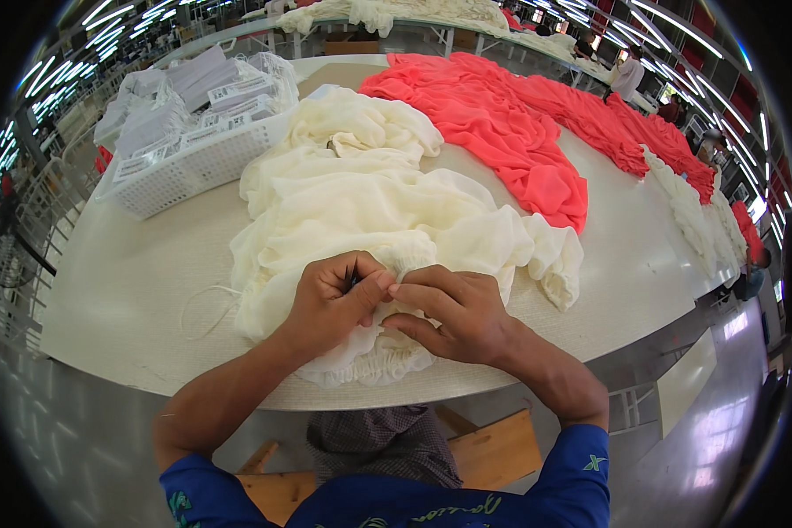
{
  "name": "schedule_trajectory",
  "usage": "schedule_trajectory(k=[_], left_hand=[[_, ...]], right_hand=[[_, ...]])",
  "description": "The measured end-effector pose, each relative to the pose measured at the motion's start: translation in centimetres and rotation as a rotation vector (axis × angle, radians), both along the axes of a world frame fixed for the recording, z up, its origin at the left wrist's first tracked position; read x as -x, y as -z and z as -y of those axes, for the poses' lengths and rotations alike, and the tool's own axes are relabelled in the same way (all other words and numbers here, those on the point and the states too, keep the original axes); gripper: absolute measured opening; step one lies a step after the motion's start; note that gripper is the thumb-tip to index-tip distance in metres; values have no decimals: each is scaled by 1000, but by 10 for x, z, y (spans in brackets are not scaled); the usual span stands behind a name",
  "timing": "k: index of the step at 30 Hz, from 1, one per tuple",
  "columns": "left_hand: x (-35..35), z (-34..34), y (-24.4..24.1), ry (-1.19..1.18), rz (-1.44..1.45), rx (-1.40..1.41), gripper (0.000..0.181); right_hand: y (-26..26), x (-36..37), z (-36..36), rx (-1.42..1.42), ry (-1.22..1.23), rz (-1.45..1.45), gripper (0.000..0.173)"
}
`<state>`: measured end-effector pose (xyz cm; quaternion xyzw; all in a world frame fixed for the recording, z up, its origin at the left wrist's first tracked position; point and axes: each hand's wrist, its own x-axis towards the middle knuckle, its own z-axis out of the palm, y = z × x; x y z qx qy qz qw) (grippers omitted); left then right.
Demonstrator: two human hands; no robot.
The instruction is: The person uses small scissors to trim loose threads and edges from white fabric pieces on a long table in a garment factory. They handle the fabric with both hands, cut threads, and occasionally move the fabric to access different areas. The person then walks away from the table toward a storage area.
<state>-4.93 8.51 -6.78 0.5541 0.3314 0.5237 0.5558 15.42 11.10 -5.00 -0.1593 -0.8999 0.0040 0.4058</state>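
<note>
A cream garment of thin gathered fabric (343,204) lies bunched on the pale table in front of me. My left hand (343,297) is closed over its elastic-gathered part, with a small dark pointed tool (350,276), perhaps thread snips, tucked in the fingers. My right hand (445,310) meets it at the fingertips, thumb and forefinger bent toward the same spot. What the fingertips pinch is too small to tell. A ruffled, elasticated edge (376,366) of the garment hangs below both hands, near the table's front edge. A thin cream cord (204,310) trails off to the left.
A white perforated plastic basket (198,171) filled with printed tags and strings stands at the back left. Coral-red fabric (488,125) stretches from the back to the right, beside more cream fabric (686,211). A wooden bench (495,452) is below. Several people work farther off.
</note>
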Motion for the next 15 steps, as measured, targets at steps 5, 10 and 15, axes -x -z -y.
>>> schedule_trajectory(k=[5, 10, 15], left_hand=[[2, 0, 0, -3, -2, 3, 16], [3, -1, 2, 0, -58, -55, 15], [3, -1, 2, 19, -127, -212, 12]], right_hand=[[5, 0, -7, 102, 115, 10, 24], [0, 0, -5, 132, 148, 9, 23], [-2, -1, -5, 203, 158, -26, 24]])
